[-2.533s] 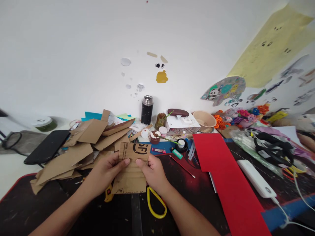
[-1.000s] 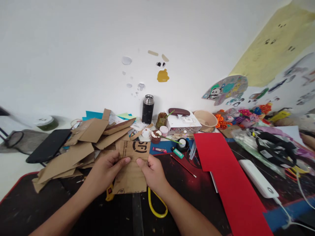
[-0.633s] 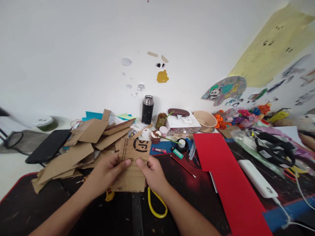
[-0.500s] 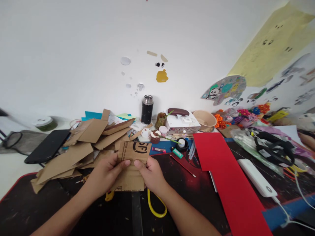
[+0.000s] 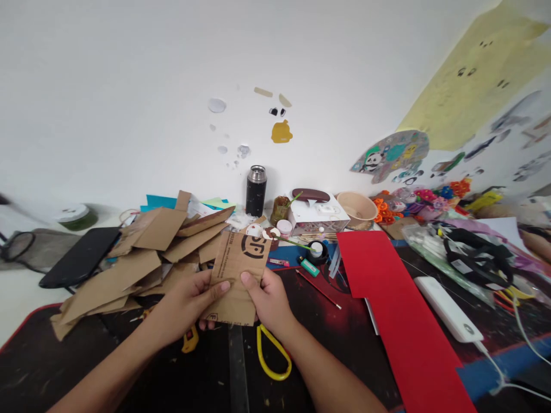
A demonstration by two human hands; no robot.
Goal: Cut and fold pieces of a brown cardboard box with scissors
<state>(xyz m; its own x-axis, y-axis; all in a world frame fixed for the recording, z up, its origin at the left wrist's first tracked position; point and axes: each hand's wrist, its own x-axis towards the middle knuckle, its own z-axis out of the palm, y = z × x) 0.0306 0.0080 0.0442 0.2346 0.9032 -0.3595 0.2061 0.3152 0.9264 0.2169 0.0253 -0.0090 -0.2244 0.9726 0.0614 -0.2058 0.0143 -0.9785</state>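
A brown cardboard piece (image 5: 236, 287) with black printing is held up over the dark table, its printed face toward me. My left hand (image 5: 200, 301) grips its left edge, thumb on the front and fingers behind. On the right edge, my right hand (image 5: 269, 298) pinches it the same way. Under the cardboard lie a dark ruler (image 5: 238, 367) and a yellow scissors handle (image 5: 275, 361), whose other end is hidden. A yellow utility knife (image 5: 190, 339) rests below my left hand, partly covered.
Cardboard scraps (image 5: 116, 281) are heaped on the left beside a black tablet-like slab (image 5: 81, 258). A black flask (image 5: 256, 192) stands near the wall. Red card (image 5: 400, 310), a white power strip (image 5: 450, 310) and a pencil (image 5: 318, 289) lie on the right. A green lighter (image 5: 309, 267) is in the middle.
Both hands have tilted the cardboard piece more upright and raised its top edge. More of its printed face and of the yellow utility knife now shows.
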